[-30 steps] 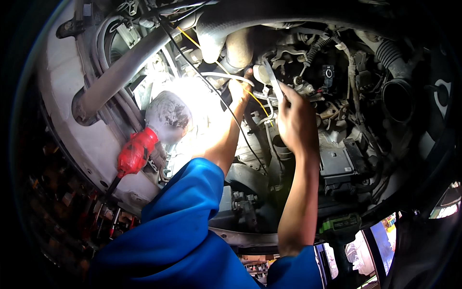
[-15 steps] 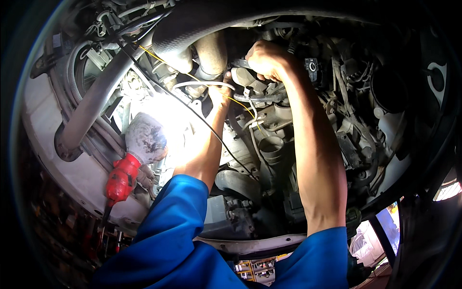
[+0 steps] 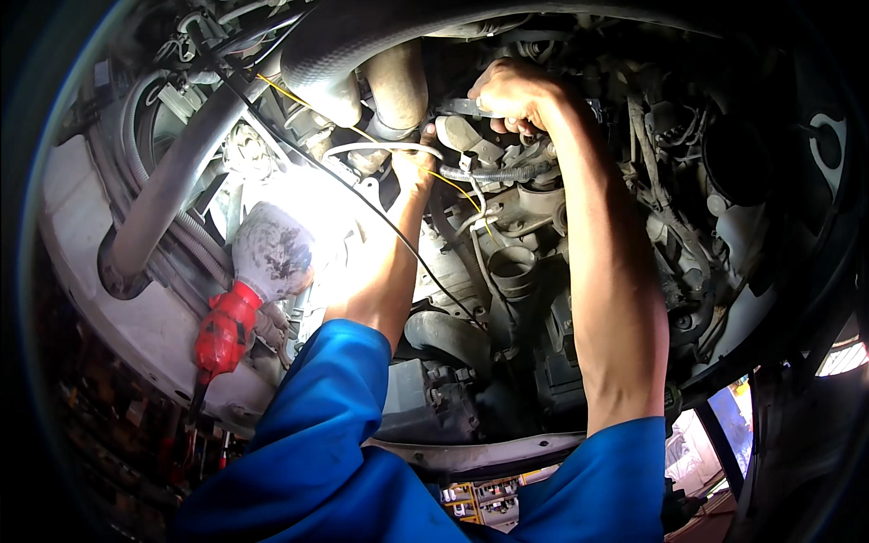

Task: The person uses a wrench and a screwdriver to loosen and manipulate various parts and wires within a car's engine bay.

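My right hand is closed around a flat grey metal bar, shaped like a wrench handle, deep in an engine bay. The bar's left end sticks out past my fingers toward a pale upright pipe. My left hand reaches in lower and to the left, beside the foot of that pipe. One fingertip points up there; the other fingers are hidden behind a white hose and the parts around it. A ribbed grey conduit runs between my two hands.
A lit work lamp with a red handle lies at the left and glares over the nearby parts. A thick grey tube slants behind it. A thin black cable and a yellow strand cross my left forearm. An open round duct stands between my forearms.
My right hand and forearm have shifted a little to the right, with the metal bar showing more beyond the fingers. My left hand stays in about the same place.
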Motion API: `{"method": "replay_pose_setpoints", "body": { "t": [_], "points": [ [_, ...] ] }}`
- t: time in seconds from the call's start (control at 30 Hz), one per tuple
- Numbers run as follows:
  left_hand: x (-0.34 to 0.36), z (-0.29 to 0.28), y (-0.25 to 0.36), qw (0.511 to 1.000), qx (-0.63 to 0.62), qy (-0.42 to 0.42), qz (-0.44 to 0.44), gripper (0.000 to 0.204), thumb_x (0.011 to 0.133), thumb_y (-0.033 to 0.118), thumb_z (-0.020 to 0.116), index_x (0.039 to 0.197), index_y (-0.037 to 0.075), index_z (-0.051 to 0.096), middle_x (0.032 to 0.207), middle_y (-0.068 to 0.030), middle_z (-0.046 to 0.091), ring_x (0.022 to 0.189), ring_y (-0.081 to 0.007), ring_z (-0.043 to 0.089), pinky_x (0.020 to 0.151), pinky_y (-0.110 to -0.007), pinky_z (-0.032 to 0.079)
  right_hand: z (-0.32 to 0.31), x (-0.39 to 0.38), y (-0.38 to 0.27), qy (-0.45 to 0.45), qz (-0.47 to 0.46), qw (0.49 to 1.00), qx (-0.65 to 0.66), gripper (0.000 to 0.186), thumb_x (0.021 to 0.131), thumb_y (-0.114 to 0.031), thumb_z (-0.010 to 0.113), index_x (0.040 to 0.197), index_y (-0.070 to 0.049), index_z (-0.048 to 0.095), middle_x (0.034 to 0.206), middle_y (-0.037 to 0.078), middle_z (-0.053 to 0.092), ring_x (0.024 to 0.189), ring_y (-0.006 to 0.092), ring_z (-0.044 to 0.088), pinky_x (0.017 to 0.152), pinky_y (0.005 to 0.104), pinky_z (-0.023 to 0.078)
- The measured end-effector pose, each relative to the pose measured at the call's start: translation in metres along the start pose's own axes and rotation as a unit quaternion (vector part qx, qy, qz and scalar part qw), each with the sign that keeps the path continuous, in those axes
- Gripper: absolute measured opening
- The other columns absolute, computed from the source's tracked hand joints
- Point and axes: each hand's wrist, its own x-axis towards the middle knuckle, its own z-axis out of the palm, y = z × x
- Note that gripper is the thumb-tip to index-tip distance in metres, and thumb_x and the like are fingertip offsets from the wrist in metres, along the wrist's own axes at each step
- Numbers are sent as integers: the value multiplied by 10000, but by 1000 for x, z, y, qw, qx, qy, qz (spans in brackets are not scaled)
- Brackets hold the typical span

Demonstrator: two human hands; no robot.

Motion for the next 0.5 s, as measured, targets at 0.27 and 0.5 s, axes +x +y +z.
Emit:
{"method": "replay_pose_setpoints", "body": {
  "t": [0.27, 0.5],
  "points": [
    [7, 4, -14, 999, -33, -14, 31, 476, 822, 361, 739, 1051, -46, 650, 1017, -149, 683, 935, -222, 615, 866, -337, 460, -1, 0, 3, -17, 3, 999, -38, 144, 810, -75, 485, 789, -24, 619, 582, 112, 591, 369, 94, 443, 299, 271, 326],
    [4, 2, -9, 997, -75, -11, 21, 475, 826, 318, 738, 1118, -42, 635, 1092, -160, 673, 994, -239, 619, 908, -341, 452, 2, 0, 6, -5, -12, 994, -107, 291, 843, -110, 506, 1073, -65, 678, 578, 81, 602, 388, 113, 485, 322, 268, 365]
  ]
}}
